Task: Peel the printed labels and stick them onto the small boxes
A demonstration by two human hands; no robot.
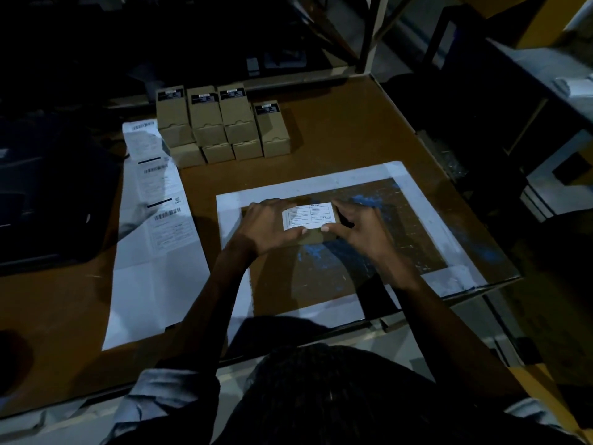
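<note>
- Label (307,215) lies on a small box (316,236) at the taped work square, gripped between left hand (268,224) and right hand (362,226).
- Stacked boxes (221,123) behind; label strip (160,200) left still holds several.

Dim, bluish light; murky edges.

no legible text anywhere. white label (307,216) on the held box: ruled table, print too blurred. label strip (162,200) at left: barcodes, fine print unreadable. stacked boxes (221,123): black top labels, too small to read
</note>
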